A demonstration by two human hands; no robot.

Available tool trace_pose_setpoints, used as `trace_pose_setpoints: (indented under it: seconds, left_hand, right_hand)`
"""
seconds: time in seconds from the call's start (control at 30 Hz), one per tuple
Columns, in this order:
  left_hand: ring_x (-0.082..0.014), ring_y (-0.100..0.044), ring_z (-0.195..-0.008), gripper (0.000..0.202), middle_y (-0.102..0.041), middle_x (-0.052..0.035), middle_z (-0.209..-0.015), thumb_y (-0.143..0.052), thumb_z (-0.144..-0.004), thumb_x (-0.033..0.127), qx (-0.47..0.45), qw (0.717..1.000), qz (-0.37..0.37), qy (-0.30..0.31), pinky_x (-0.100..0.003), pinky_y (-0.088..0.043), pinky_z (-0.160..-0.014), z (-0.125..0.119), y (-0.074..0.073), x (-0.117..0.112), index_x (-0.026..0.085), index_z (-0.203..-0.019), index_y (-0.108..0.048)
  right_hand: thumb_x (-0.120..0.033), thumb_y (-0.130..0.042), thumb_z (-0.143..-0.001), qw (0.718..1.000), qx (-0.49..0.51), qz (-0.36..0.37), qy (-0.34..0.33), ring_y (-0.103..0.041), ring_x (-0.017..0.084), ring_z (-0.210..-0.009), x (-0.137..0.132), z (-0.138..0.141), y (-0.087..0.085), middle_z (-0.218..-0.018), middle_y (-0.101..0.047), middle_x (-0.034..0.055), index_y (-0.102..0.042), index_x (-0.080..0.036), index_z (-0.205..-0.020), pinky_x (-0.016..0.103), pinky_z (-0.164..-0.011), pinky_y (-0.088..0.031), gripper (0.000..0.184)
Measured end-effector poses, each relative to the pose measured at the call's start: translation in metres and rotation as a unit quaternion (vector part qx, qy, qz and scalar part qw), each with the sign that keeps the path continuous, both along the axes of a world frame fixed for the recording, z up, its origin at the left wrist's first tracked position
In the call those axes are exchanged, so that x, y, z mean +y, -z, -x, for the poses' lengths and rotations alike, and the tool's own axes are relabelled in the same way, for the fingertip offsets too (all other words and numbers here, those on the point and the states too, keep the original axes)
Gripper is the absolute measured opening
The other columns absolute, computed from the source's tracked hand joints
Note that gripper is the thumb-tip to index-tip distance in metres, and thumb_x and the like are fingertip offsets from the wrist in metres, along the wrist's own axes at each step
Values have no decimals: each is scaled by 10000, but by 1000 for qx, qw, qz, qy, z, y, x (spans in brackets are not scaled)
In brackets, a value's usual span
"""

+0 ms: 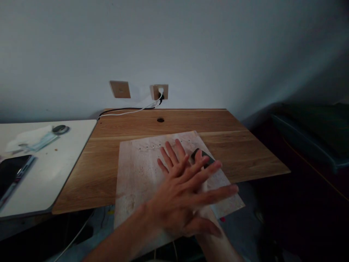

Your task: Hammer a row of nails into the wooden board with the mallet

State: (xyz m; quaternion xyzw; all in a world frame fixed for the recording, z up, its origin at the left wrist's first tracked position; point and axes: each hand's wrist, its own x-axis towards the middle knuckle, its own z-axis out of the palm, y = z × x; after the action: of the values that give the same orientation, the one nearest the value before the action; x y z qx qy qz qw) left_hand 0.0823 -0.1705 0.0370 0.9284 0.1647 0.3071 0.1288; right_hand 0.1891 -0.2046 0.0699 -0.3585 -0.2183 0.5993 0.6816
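A pale, mottled board point(136, 174) lies on the wooden desk point(191, 122) and hangs over its front edge. My right hand point(170, 156) rests flat on the board with its fingers stretched out towards a row of small metal studs point(149, 147). My left hand point(185, 196) is open with fingers spread and crosses over the back of the right hand, pointing right. A small dark object point(204, 156) sits on the board beside the fingertips, partly hidden by my left fingers.
A white table point(54, 171) adjoins the desk on the left, carrying a dark phone or tablet point(11, 174), papers and a round dark item point(60, 129). Wall sockets point(160, 91) with cables sit behind the desk. Dark furniture point(313, 138) stands at the right.
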Motion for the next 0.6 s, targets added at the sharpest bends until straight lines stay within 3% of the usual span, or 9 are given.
trace_pose_setpoints:
  seconds: [0.03,0.13,0.17,0.2,0.23,0.3,0.33,0.5,0.6]
  left_hand:
    - [-353,-46,-1664,794,-83,-13,-1817,-182,-1020,800,9,1000,10,-6,-644,-60,-1336,0,2,3,432,-1711,-55]
    - [-342,-40,-1665,705,-74,-101,-1814,-96,-1092,655,-14,963,103,-247,-709,-44,-1305,9,7,15,350,-1721,-4]
    - [-348,-20,-1664,726,-46,-125,-1814,-73,-1091,650,-37,947,121,-296,-718,-61,-1300,12,6,17,309,-1720,49]
    - [-350,6,-1664,753,-13,-122,-1815,-83,-1084,668,-53,949,116,-287,-702,-63,-1308,14,4,15,298,-1714,95]
    - [-352,19,-1663,783,-14,-93,-1818,-103,-1066,707,-65,966,89,-235,-681,-60,-1320,13,-1,11,319,-1709,117]
    - [-399,3,-1655,837,-81,-16,-1817,-172,-1016,801,-50,996,45,-65,-700,-86,-1319,5,-11,-2,401,-1706,81]
    - [-411,-25,-1653,819,-105,30,-1814,-176,-999,827,-47,998,41,-21,-712,-101,-1317,-1,-15,-9,460,-1700,34]
    - [-297,-39,-1667,730,-16,-5,-1821,34,-1050,671,-142,955,165,-201,-630,-132,-1360,-29,-14,-28,355,-1689,192]
    - [-244,-58,-1666,662,-57,-3,-1818,150,-1049,564,-132,949,181,-224,-590,-272,-1340,-36,-12,-27,349,-1665,262]
  right_hand:
    - [-829,-503,-873,1000,2,0,-11,-212,222,-1636,-2,0,-1,-1666,-468,-130,-628,-519,-1418,619,-1307,-205,639]
    - [-869,-463,-888,998,37,-1,-57,-364,280,-1590,-7,0,-4,-1641,-530,-22,-630,-435,-1453,661,-1288,-212,732]
    - [-872,-449,-900,997,46,-2,-55,-396,291,-1575,-7,0,-4,-1621,-559,9,-641,-402,-1453,665,-1287,-201,751]
    - [-861,-444,-913,998,52,-4,-43,-383,291,-1581,-8,1,-3,-1610,-573,14,-651,-387,-1445,663,-1288,-186,742]
    - [-838,-447,-928,998,54,-6,-24,-326,278,-1605,-7,2,-1,-1613,-569,-10,-661,-397,-1431,658,-1289,-173,702]
    - [-774,-460,-949,999,51,-12,9,-156,235,-1645,-6,8,3,-1633,-532,-92,-676,-457,-1391,655,-1287,-173,585]
    - [-748,-465,-954,999,50,-15,14,-99,218,-1650,-5,11,6,-1640,-513,-122,-678,-484,-1378,653,-1285,-187,543]
    - [-775,-449,-980,998,43,-30,-43,-159,220,-1655,-6,19,6,-1681,-477,-48,-643,-409,-1459,581,-1318,-176,633]
    - [-786,-439,-993,998,-26,-58,-7,-103,200,-1665,-14,19,4,-1721,-403,-80,-576,-435,-1513,569,-1338,-75,642]
